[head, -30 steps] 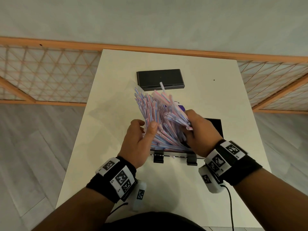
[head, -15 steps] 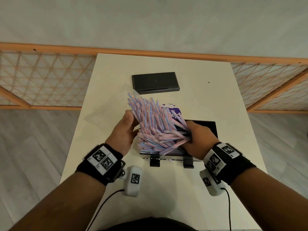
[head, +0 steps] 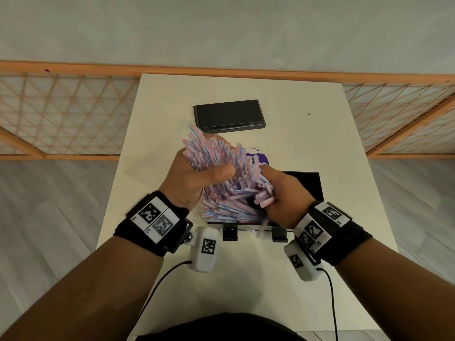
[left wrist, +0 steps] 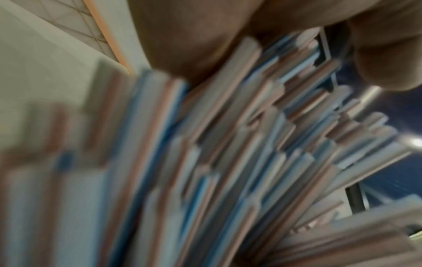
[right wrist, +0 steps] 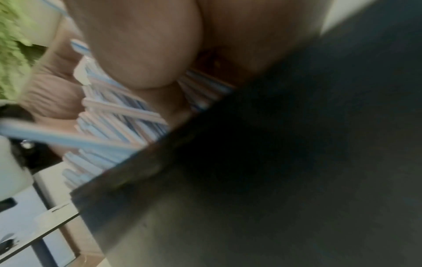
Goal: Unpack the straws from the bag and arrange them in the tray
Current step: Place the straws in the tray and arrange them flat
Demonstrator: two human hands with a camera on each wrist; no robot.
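left hand: now closed round the straws — gathering them
right hand: clutches the near ends over the tray

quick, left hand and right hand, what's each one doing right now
Left hand: closed, gripping the upper part of the straws.
Right hand: closed, gripping the lower ends of the straws over the tray.

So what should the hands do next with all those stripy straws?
Probably lower the splayed bundle of pink-and-blue striped straws flat into the black tray beneath. Both the left hand and right hand grip it, and the straws fan out unevenly above the tray.
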